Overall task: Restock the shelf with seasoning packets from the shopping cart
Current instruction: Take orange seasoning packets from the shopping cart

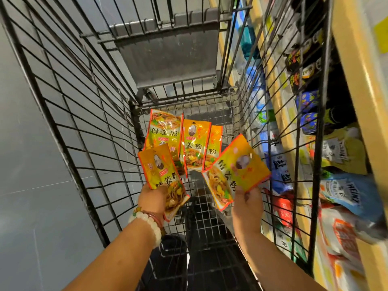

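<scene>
cart: black wire-mesh shopping cart (pixel 79 114), seen from above; grey fold-down child-seat flap (pixel 168 53) at the far end.
left hand: left hand (pixel 152 198), white bead bracelet (pixel 147 224) on the wrist, fingers clamped on the lower end of one glossy yellow-orange seasoning packet (pixel 159 173), held above the cart floor on the left side.
right hand: right hand (pixel 248 203), thumb and fingers pinched on the near edge of a second yellow-orange packet (pixel 235 173), tilted toward the cart's right wall. May be two packets stacked in this grip; can't tell from this angle.
remaining stock: three more packets of the same kind (pixel 184 141) lie overlapping on the cart floor at the far end, near the far wall, one flipped the other way round.
shelf: yellow-edged store shelf (pixel 357 85) just beside the cart's right wall, already carrying dark sachets, blue bags and a blue Heinz pouch (pixel 348 192). Blurred, so the free slot isn't readable.
stage: judged mid-pick, both hands loaded, nothing shelved from this grab yet.
risk 1: glossy film plus end-only grips, so a packet could slide out and drop back in the cart.
risk 2: lifting rightward, a packet corner could snag the right wall's wires and bend or tear.
risk 3: crowded shelf; pushing in could knock neighbouring pouches off the front edge.
</scene>
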